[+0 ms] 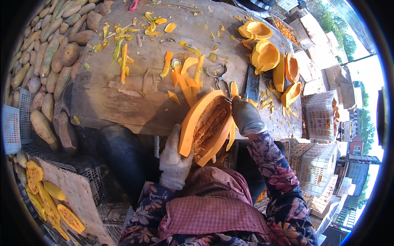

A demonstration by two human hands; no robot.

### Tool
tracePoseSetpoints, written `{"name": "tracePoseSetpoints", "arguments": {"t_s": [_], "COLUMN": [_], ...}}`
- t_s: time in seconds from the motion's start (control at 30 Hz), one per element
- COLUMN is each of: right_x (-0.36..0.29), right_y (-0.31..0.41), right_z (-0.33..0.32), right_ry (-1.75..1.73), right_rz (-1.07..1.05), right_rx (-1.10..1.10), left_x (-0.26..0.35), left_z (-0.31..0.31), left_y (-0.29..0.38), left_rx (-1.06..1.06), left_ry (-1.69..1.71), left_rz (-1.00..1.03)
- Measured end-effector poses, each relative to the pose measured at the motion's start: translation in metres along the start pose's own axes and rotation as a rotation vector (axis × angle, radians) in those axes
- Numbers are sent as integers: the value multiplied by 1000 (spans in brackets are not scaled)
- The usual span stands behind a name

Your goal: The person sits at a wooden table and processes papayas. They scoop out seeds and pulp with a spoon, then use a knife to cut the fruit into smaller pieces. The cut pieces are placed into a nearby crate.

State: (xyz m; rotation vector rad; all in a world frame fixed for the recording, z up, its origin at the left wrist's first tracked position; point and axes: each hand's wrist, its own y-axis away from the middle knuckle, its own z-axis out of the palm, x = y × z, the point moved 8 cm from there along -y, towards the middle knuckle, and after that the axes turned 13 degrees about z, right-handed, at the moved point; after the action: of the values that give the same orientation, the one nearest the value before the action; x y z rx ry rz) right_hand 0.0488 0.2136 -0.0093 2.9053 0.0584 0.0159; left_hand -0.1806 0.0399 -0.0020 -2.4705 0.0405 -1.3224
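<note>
My left hand [176, 156], in a pale knit glove, holds a peeled, hollow-sided pumpkin piece [190, 123] from below, its stringy, seedy inside turned up. At that piece's upper right edge is my right hand [246, 115], gloved, closed around a tool whose metal end shows at the rim; the rest of the tool is hidden. Just above lies a peeler with a metal frame [219, 75]. A broad-bladed knife [252, 84] rests on the wooden table [104, 104], its handle end near my right hand. Orange peel strips [184, 83] lie beyond the piece.
Peeled, hollowed pumpkin pieces [265, 56] sit at the table's right. Unpeeled pumpkins [52, 58] are heaped at the left. Plastic crates [320, 118] stand at the right. Cut pumpkin pieces [70, 217] lie on and beside a board [80, 196] at lower left. A pink-handled tool [133, 5] lies at the far edge.
</note>
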Motion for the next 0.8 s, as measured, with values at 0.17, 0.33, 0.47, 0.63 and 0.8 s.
{"name": "tracePoseSetpoints", "arguments": {"t_s": [0.17, 0.33, 0.47, 0.63, 0.8], "right_x": [-2, -9, -15, -15, -8], "right_y": [3, 3, 1, 2, 24], "right_z": [0, -5, 6, 14, 86], "right_ry": [10, 25, 53, 14, 197], "right_rz": [54, 103, 64, 31, -209], "right_rx": [-69, -162, -254, -264, -290], "left_x": [0, 5, 3, 1, 7], "left_z": [6, 10, 15, 27, 33], "left_y": [1, 1, -1, 4, 8], "left_rx": [-56, -70, -54, -32, -77], "left_ry": [62, 96, 262, 325, 107], "left_rz": [-67, 30, -48, -41, 88]}}
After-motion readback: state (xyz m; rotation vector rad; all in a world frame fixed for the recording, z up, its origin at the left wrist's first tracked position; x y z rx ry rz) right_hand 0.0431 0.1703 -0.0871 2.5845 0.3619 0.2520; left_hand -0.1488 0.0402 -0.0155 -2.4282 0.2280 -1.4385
